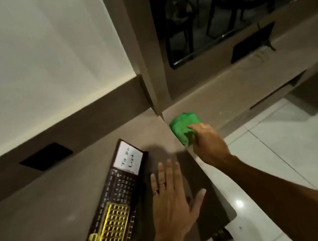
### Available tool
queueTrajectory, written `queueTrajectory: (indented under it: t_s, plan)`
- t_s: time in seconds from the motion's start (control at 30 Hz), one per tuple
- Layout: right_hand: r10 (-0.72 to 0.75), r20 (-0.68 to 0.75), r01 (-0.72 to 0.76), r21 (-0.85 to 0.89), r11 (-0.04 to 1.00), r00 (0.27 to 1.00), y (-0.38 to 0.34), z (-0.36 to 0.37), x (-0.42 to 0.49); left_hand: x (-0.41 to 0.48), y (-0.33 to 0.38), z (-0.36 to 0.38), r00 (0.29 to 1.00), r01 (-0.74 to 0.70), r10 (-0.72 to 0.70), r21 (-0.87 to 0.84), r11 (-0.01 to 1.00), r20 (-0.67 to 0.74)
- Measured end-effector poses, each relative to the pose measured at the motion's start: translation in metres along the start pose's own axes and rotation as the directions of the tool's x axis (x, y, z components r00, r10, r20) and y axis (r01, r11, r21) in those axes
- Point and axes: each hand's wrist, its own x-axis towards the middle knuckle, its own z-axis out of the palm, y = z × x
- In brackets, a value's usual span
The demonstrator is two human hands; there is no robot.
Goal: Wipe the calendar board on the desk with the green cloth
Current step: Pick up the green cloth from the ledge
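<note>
right hand [208,143] is reaching onto the green cloth [184,126], fingers on or curling into it; can't tell if the grip is closed yet. cloth sits bunched on the lower ledge [223,97] just past the worktop [43,213] corner, apart from the calendar board [116,199]. left hand [173,198] is open, fingers spread, palm down beside the board's right edge, not gripping anything; contact with the worktop unclear. board lies flat, white "to do list" panel at the far end, yellow grid near end. risks: cloth is wadded, so a partial pinch could drop it off the ledge to the floor [285,151]. board looks light and unsecured, so a wipe could slide it unless the left hand pins it. marker text may smear.
</note>
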Motion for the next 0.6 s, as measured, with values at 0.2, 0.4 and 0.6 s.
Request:
queueTrajectory:
  t_s: [0.2, 0.4, 0.6]
  plan:
    - [-0.125, 0.416, 0.295, -0.374, 0.879, 0.901, 0.053, 0.050, 0.053, -0.003, -0.023, 0.064, 0.987, 0.007, -0.017, 0.065, 0.998, 0.160]
    - [-0.117, 0.558, 0.467, -0.542, 0.699, 0.822, 0.082, 0.084, 0.079, -0.001, -0.025, 0.073, 0.992, 0.001, -0.010, 0.072, 0.997, 0.127]
    - [-0.308, 0.364, 0.476, -0.627, 0.617, 0.879, 0.102, 0.085, 0.063, -0.001, -0.027, 0.076, 0.991, 0.010, -0.017, 0.058, 0.998, 0.129]
